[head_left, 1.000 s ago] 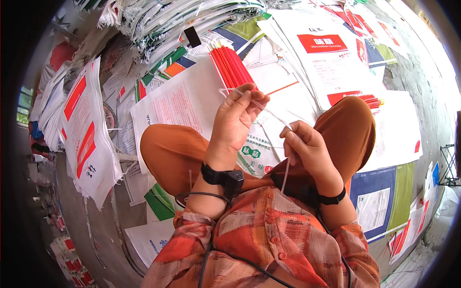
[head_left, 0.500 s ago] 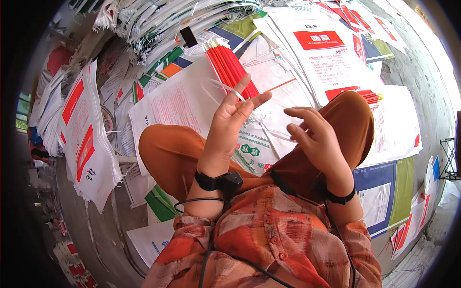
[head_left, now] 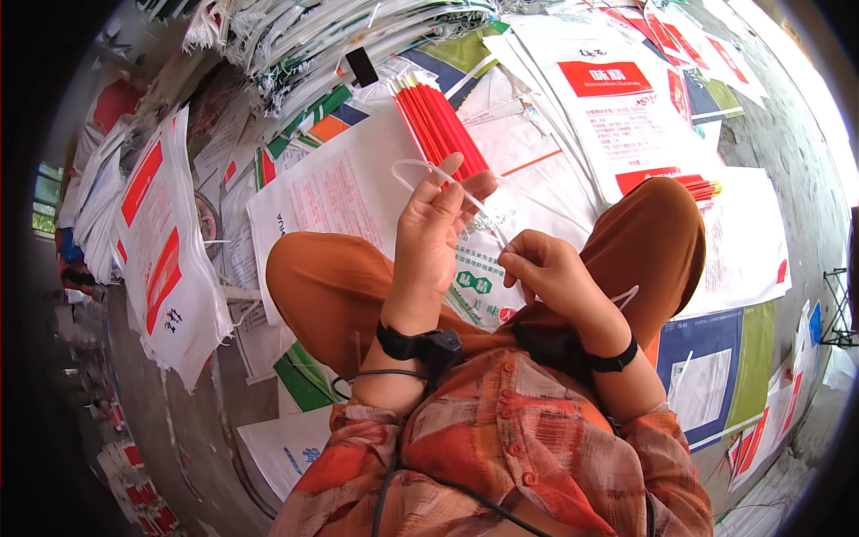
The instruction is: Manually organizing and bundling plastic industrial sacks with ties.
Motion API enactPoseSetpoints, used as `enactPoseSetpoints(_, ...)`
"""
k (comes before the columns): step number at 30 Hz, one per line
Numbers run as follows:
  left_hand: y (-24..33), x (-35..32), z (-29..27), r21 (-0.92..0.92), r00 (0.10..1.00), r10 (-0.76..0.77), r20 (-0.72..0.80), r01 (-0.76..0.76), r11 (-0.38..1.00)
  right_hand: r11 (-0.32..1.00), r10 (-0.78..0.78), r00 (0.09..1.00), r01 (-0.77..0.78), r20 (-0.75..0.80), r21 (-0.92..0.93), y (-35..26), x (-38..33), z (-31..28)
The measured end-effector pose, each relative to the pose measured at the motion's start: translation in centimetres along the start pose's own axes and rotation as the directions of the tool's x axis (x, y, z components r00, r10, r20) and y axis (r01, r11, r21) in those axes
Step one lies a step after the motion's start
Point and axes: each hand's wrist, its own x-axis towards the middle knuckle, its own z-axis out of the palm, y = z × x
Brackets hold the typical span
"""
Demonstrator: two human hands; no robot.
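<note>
I watch through the head-worn left fisheye, upright and facing steeply down: the plaid shirt (head_left: 474, 438) looms closest along the lower edge, the left hand (head_left: 436, 219) and right hand (head_left: 550, 273) sit near mid-view, and the floor (head_left: 761, 134) bends toward the darkened rim.

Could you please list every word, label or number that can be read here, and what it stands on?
I can't copy out printed wording, only give its place and legibility:
Upper-right white sack: white characters on red, large and clear; small lines below mostly unreadable.
Green-printed sack: green characters, the largest clear.
Left stack of sacks: dark script, tilted.
Blue-and-olive sack: panel text too small.
Pale strand: no print visible.
</note>
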Motion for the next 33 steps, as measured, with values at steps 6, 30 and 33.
enactPoseSetpoints(6, 0.3, -0.3, 0.3, 0.189, 1.0, -0.003, -0.029, 0.008, 0.982, 0.994, -0.05, 0.998, 0.045, -0.047, -0.103, 0.1, -0.1, -0.3)
enactPoseSetpoints(30, -1.7, -1.3, -0.2, 0.331, 0.962, -0.26, 0.08, 0.221, 0.917, 0.987, -0.111, 0.989, 0.121, -0.101, 0.104, -0.2, 1.7, -1.5)
enactPoseSetpoints(33, -1.9, -1.2, -0.4, 0.172, 0.953, -0.288, 0.093, 0.269, 0.948, 0.986, -0.101, 0.994, 0.106, -0.043, 0.13, 0.1, 1.8, -1.2)
